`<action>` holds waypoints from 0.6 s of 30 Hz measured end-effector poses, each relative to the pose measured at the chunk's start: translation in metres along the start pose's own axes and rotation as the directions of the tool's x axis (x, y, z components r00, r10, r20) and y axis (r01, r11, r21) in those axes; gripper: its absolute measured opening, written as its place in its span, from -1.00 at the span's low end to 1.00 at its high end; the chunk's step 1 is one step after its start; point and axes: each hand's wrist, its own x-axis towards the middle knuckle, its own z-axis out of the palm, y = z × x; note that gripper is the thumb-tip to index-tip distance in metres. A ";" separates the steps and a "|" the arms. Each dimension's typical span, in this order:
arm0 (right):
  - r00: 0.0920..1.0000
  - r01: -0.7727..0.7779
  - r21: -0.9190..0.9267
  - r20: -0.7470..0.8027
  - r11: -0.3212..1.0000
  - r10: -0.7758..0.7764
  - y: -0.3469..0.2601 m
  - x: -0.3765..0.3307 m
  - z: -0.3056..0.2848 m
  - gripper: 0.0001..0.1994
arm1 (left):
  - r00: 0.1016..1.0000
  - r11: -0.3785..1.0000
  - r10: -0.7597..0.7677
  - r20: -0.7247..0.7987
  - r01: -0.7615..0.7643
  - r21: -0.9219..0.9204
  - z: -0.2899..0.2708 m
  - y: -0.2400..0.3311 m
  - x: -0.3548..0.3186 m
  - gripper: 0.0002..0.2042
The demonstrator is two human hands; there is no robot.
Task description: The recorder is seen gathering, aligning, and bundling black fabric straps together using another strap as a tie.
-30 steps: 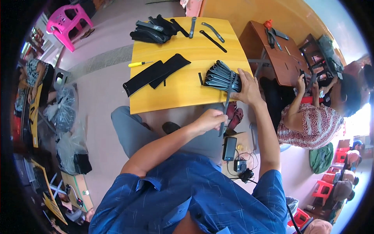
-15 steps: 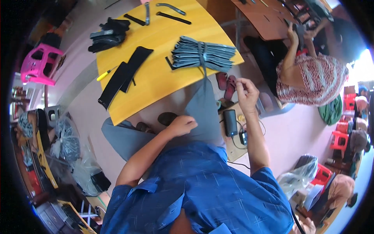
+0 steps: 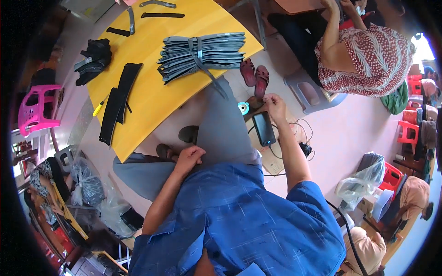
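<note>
Yellow table: a wooden top with a curved edge, up and to the left of the person's knees.
Grey bundle: flat grey strips stacked and tied across with a grey band, lying on the table near its right edge; one strap end hangs off the edge toward the lap.
Black pieces: two long flat black strips side by side on the left part of the table, with a yellow pen just beside them.
Black gloves: a dark heap near the far left of the table.
Left hand: resting on the grey-trousered thigh, fingers curled under; grip closed loosely, and I cannot tell if it holds anything.
Right hand: reaching down to the floor beside the leg, fingers bent at the top end of a black phone; whether the grip pinches something there is hidden (the fingertips are too small to read).
Phone: lying on a piece of cardboard on the floor, cables trailing from it to the right.
Tape roll: a small blue ring just left of the right hand.
Sandals: a dark red pair on the floor between the table and the right hand.
Neighbour: a person in a red patterned top seated at upper right.
</note>
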 end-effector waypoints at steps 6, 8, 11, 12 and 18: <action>0.960 -0.255 0.491 0.027 0.833 0.278 -0.032 0.000 -0.019 -0.85 | 0.996 0.989 -0.077 -0.048 0.070 -0.131 -0.010 -0.017 0.003 -0.82; 0.911 -0.361 0.580 0.051 0.730 0.409 -0.033 -0.002 -0.033 -0.86 | 0.994 0.983 -0.109 -0.029 0.104 -0.149 -0.010 -0.017 0.005 -0.81; 0.933 -0.338 0.919 0.300 0.202 0.198 -0.020 -0.008 -0.061 -0.80 | 0.991 0.976 -0.137 -0.005 0.134 -0.171 -0.009 -0.011 0.007 -0.80; 0.934 -0.332 0.922 0.290 0.201 0.209 -0.016 -0.012 -0.065 -0.80 | 0.991 0.976 -0.133 -0.005 0.130 -0.176 -0.008 -0.010 0.008 -0.80; 0.815 -0.515 0.756 0.578 0.405 -0.043 -0.042 -0.032 -0.054 -0.79 | 0.978 0.974 -0.208 -0.019 0.205 -0.097 -0.006 0.002 0.018 -0.79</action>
